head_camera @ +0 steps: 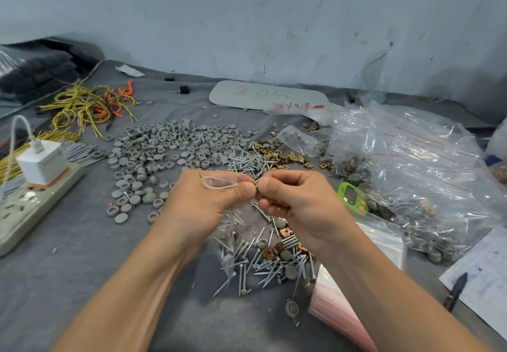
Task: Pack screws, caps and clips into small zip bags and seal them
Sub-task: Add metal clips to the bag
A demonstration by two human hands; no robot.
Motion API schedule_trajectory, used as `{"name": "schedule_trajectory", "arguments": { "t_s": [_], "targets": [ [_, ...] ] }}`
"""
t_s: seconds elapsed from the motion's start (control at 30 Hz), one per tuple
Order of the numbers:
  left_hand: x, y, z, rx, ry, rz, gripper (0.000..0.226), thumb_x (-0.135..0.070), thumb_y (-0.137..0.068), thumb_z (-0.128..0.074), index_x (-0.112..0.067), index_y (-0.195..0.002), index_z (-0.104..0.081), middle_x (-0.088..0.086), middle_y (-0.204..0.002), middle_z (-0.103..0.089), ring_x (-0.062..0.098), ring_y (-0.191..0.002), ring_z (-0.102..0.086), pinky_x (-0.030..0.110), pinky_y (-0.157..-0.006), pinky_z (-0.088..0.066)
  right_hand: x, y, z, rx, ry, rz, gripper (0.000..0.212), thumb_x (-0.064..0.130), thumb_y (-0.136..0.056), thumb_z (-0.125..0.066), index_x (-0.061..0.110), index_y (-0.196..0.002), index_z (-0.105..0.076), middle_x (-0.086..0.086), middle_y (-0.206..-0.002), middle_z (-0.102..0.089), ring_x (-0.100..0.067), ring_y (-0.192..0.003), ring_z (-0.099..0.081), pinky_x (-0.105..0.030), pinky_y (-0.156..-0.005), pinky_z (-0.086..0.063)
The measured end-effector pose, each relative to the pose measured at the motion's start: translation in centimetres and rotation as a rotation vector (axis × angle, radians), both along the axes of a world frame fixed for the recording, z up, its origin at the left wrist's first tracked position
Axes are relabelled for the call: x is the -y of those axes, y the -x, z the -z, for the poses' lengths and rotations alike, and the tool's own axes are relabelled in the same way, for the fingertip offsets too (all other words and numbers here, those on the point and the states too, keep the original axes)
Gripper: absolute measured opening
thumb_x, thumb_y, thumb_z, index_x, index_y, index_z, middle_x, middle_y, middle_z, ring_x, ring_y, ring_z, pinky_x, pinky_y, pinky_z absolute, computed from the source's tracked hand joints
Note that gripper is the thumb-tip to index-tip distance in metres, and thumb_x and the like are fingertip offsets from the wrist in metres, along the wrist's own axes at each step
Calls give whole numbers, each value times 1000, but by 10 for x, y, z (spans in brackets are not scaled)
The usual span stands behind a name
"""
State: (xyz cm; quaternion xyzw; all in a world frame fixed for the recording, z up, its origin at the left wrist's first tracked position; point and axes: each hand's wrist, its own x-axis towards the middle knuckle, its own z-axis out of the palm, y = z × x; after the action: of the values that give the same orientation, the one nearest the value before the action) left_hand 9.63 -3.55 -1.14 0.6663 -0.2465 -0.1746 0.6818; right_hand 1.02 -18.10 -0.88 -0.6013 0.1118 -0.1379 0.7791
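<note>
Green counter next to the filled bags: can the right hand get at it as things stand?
Probably yes, once freed. The green counter lies uncovered just beside the right hand with nothing between them, but that hand and the left hand both pinch the mouth of the zip bag.

A scuffed pale blue-grey wall rises behind a grey-clothed table.

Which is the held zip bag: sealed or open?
Open, at least partly: the zip bag gapes in a loop at the left hand; the right hand pinches it.
</note>
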Motion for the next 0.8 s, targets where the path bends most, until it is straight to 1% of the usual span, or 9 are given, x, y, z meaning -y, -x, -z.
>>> {"name": "schedule_trajectory", "arguments": {
  "t_s": [0.03, 0.17, 0.33, 0.43, 0.5, 0.57, 0.67, 0.73, 0.8],
  "targets": [
    [2, 0, 0, -5, 10, -20, 22, -24, -62, -81, -13, -80, -82, 11, -82, -78, 15, -74, -73, 22, -67, -57, -3, -1, -1, 0, 1, 35, 3, 11, -69, -84, 12, -69, -81, -9, -67, -72, -12, -53, -67, -19, -50, -52],
    [2, -2, 2, 36, -35, -124, 22, -36, -58, -82, -28, -79, -83, 4, -80, -79, 19, -80, -76, 36, -80, -60, -5, -3, -1, -1, 62, 107, 23, -3, -82, -79, 15, -67, -81, -9, -64, -72, -13, -53, -68, -19, -50, -52],
    [3, -3, 2, 51, -74, -216, 14, -29, -68, -88, -25, -80, -82, 0, -77, -78, 17, -78, -76, 40, -83, -61, -1, 0, -6, 10, 210, 199, 13, -1, -79, -84, 9, -73, -80, -14, -68, -75, -21, -58, -72, -23, -55, -56],
    [2, -7, 2, 145, -155, -327, 13, -29, -70, -91, -26, -78, -82, -9, -72, -77, 5, -69, -73, 25, -69, -55, 9, 2, -12, -16, 148, 320, 8, 2, -82, -83, 8, -78, -80, -14, -72, -76, -20, -61, -72, -22, -58, -56],
    [2, -7, 1, 204, -200, -348, 16, -33, -67, -93, -29, -77, -81, -15, -70, -76, -1, -65, -71, 19, -61, -50, 14, 0, -9, -120, -104, 286, 2, 1, -87, -76, 2, -89, -76, -14, -75, -75, -17, -63, -71, -22, -57, -56],
    [4, -5, 0, 235, -195, -333, 15, -35, -67, -93, -34, -74, -80, -17, -70, -75, 0, -66, -72, 22, -63, -53, 10, -3, -4, -246, -374, 192, 11, -1, -91, -67, -6, -102, -66, -17, -80, -74, -20, -64, -71, -24, -54, -56],
    [5, 0, 0, 322, -263, -275, 15, -40, -67, -92, -40, -77, -80, -22, -73, -74, -6, -69, -70, 17, -61, -53, 4, -11, 2, -276, -588, 41, 15, -4, -86, -52, 1, -100, -53, -20, -85, -66, -23, -61, -64, -25, -49, -53],
    [5, 2, 2, 373, -321, -262, 16, -40, -69, -92, -42, -79, -81, -25, -73, -73, -13, -70, -67, 6, -57, -46, 4, -15, 4, -298, -476, -12, 11, 3, -87, -53, 3, -97, -56, -14, -76, -63, -19, -57, -57, -24, -46, -49],
    [6, 2, 5, 409, -347, -297, 16, -37, -71, -92, -42, -82, -81, -25, -73, -73, -17, -71, -64, 3, -59, -45, 4, -16, 7, -338, -266, -34, 12, 14, -93, -58, 5, -88, -64, -10, -72, -62, -16, -57, -53, -23, -45, -43]
  ]
}}
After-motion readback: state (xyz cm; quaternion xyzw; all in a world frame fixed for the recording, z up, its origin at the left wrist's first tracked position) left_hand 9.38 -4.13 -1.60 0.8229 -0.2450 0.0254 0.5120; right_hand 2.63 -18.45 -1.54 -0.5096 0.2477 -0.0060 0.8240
